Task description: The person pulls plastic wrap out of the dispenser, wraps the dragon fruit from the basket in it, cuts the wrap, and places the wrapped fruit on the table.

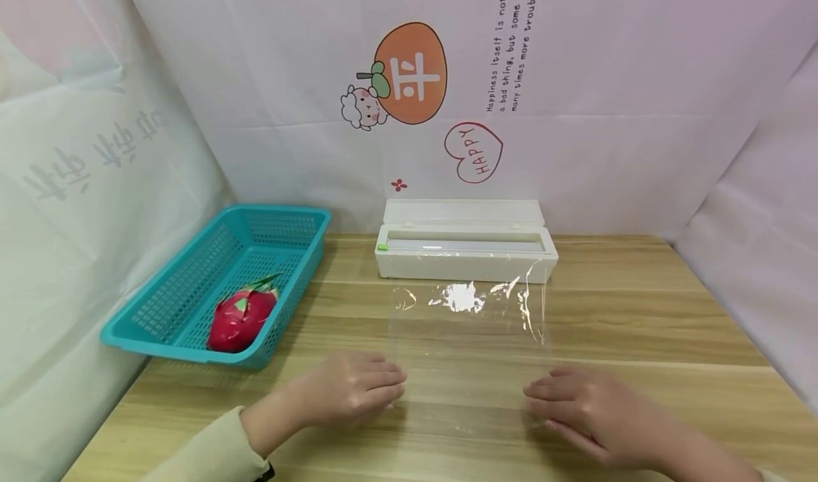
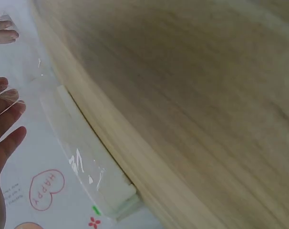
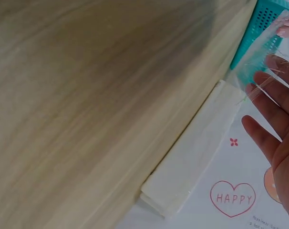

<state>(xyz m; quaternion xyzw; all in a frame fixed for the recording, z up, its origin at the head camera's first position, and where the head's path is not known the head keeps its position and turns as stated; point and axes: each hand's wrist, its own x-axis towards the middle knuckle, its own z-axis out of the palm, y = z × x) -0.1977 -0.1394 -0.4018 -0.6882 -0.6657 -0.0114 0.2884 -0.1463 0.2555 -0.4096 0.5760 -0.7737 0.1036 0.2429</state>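
Head view: I'm pressing the film (image 1: 469,340) flat on the table (image 1: 639,311), left hand (image 1: 348,390) on its near-left corner, right hand (image 1: 588,407) on the near-right, fingers straight, gripping nothing. The film is running from the dispenser (image 1: 465,249) toward me, sheet lying between my hands. I'd say keeping both corners evenly tensioned is what's stopping wrinkles; some are showing near the dispenser edge. Basket (image 1: 217,283) with a dragon fruit (image 1: 241,317) is sitting off left, well apart. Left wrist view: left fingers (image 2: 6,138) are spread, film edge crossing them, dispenser beyond. Right wrist view: right fingers (image 3: 273,119) are spread likewise, film draping over the tips, basket behind.
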